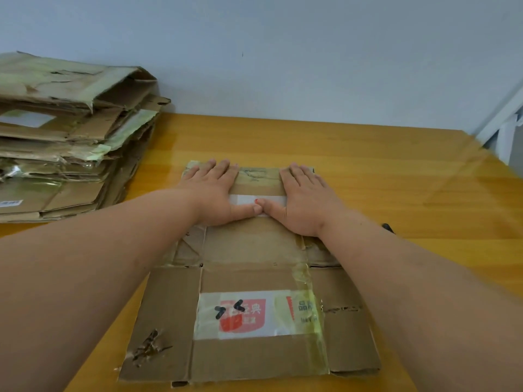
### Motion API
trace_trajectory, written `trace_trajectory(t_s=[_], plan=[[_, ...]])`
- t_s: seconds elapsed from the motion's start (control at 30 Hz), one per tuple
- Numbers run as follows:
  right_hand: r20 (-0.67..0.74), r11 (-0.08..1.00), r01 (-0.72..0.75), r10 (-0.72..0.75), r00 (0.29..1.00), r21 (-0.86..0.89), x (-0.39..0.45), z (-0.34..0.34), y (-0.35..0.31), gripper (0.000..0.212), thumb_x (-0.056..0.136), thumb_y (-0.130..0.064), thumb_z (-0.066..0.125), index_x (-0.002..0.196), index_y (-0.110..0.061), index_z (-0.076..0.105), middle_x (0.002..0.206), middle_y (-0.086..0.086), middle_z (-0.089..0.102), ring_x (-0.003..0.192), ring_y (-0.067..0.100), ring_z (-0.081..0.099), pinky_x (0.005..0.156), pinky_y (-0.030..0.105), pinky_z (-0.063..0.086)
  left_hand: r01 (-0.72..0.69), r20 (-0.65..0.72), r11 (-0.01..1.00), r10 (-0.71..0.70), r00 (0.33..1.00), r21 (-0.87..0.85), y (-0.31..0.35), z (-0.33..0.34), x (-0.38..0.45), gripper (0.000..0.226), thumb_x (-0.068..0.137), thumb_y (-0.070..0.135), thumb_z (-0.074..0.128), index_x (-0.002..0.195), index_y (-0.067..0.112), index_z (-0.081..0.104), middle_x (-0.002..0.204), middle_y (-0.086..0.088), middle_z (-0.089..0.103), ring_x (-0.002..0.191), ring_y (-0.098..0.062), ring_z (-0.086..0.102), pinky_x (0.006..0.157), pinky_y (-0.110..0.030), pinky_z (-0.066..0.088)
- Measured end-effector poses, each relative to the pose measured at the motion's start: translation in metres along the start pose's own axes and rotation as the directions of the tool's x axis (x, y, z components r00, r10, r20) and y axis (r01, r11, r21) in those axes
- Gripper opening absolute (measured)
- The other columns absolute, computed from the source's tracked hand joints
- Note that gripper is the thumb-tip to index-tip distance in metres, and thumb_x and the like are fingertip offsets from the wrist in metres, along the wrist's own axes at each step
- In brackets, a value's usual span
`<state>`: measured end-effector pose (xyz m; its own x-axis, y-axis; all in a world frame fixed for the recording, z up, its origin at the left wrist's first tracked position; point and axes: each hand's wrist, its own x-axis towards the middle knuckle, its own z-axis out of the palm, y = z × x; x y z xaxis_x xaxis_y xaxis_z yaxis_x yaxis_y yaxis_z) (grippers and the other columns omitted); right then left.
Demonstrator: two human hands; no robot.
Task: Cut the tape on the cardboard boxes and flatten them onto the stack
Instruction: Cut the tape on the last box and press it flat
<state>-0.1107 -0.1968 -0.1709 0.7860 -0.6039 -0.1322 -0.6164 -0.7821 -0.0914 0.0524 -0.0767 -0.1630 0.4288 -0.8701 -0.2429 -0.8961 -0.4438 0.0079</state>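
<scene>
Both the left hand (215, 190) and right hand (302, 199) pressed flat, fingers straight, on the far end of a worn, taped, flattened cardboard box (249, 292); the stack (70, 137) sat beyond the left hand.

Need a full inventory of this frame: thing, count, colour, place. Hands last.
flattened box: one, brown cardboard with yellowish tape strips, flat on the table in front of the person.
label: one, white with red print and black marks, on the box's near panel.
stack: one pile of flattened boxes, brown with pale green tape, far left of the table.
table: one, orange-yellow, glossy.
wall: pale grey-blue, behind the table.
dark object: one, black, small, right of the right forearm; cannot tell what it is.
left hand: flat, pressing the box's far end.
right hand: flat, pressing beside it, thumbs touching.
</scene>
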Motion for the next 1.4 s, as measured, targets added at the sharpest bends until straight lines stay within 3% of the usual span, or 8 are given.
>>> trace_trajectory(t_s=[0.47,0.6,0.73,0.83,1.0,1.17,1.3,1.4], plan=[[0.000,0.987,-0.080,0.081,0.997,-0.142,-0.014,-0.006,-0.009,0.095,0.084,-0.083,0.002,0.158,-0.023,0.000,0.165,-0.004,-0.011,0.150,0.021,-0.016,0.117,0.055,-0.015,0.017,0.079,1.000,-0.017,0.997,0.007,0.015,-0.004,-0.039,0.093,0.086,0.076,0.012,0.154,0.016,-0.009,0.161,-0.001,-0.017,0.148,-0.018,-0.015,0.120,-0.041,-0.004],[-0.065,0.975,-0.069,0.057,0.996,-0.212,-0.029,-0.011,-0.023,0.076,0.096,-0.066,0.009,0.156,-0.020,0.019,0.165,0.001,0.009,0.152,0.022,0.002,0.118,0.055,-0.012,0.016,0.041,1.000,-0.016,0.999,0.011,0.017,0.010,-0.058,0.101,0.080,0.083,0.016,0.154,0.020,-0.012,0.161,0.002,-0.016,0.148,-0.018,-0.015,0.120,-0.040,-0.004],[-0.032,0.995,-0.036,0.033,0.999,-0.093,-0.055,-0.011,-0.031,0.058,0.104,-0.043,0.014,0.154,-0.017,0.024,0.165,0.002,0.012,0.151,0.020,0.004,0.120,0.051,-0.006,0.035,0.008,0.999,-0.035,0.999,-0.005,0.020,0.012,-0.065,0.099,0.079,0.083,0.012,0.154,0.022,-0.011,0.162,0.002,-0.013,0.148,-0.017,-0.014,0.119,-0.039,-0.004],[0.019,0.998,-0.058,0.058,0.998,0.019,-0.080,-0.008,-0.028,0.064,0.102,-0.052,0.015,0.156,-0.017,0.020,0.165,0.004,0.004,0.152,0.021,-0.001,0.121,0.049,0.000,0.028,-0.045,1.000,-0.028,0.999,0.011,0.023,0.012,-0.072,0.095,0.082,0.080,0.010,0.155,0.021,-0.005,0.162,0.002,-0.007,0.149,-0.018,-0.008,0.120,-0.039,0.000],[0.050,0.998,-0.065,0.064,0.997,0.005,-0.108,0.009,-0.027,0.079,0.095,-0.069,0.009,0.157,-0.021,-0.002,0.164,0.000,-0.014,0.150,0.016,-0.015,0.122,0.047,-0.005,0.034,-0.062,0.999,-0.034,0.998,0.010,0.030,0.006,-0.087,0.076,0.095,0.064,0.019,0.155,0.020,0.001,0.163,0.001,-0.005,0.149,-0.018,-0.006,0.119,-0.041,0.002],[0.002,0.997,-0.069,0.069,0.998,-0.047,-0.110,0.012,-0.029,0.077,0.096,-0.067,0.005,0.157,-0.022,-0.001,0.164,-0.001,-0.013,0.150,0.018,-0.016,0.120,0.050,-0.009,-0.011,0.032,1.000,0.012,0.999,-0.018,0.035,0.016,-0.116,0.084,0.091,0.071,0.015,0.154,0.022,-0.012,0.161,0.002,-0.015,0.148,-0.019,-0.014,0.120,-0.041,-0.003],[-0.044,0.986,-0.025,0.018,0.999,-0.163,-0.117,0.002,-0.042,0.065,0.101,-0.055,0.010,0.157,-0.023,0.010,0.165,-0.001,-0.004,0.151,0.022,-0.008,0.119,0.054,-0.009,-0.011,-0.022,1.000,0.011,1.000,0.005,0.034,0.030,-0.126,0.087,0.087,0.076,0.009,0.153,0.024,-0.013,0.161,0.002,-0.016,0.148,-0.017,-0.014,0.120,-0.040,-0.004],[0.004,0.999,-0.001,0.002,1.000,-0.038,-0.126,0.003,-0.048,0.063,0.102,-0.053,0.011,0.157,-0.024,0.011,0.166,-0.001,-0.002,0.151,0.021,-0.007,0.121,0.050,-0.006,-0.010,-0.027,1.000,0.010,1.000,0.002,0.034,0.030,-0.125,0.086,0.087,0.076,0.008,0.153,0.024,-0.013,0.161,0.002,-0.015,0.148,-0.017,-0.014,0.120,-0.040,-0.005]])
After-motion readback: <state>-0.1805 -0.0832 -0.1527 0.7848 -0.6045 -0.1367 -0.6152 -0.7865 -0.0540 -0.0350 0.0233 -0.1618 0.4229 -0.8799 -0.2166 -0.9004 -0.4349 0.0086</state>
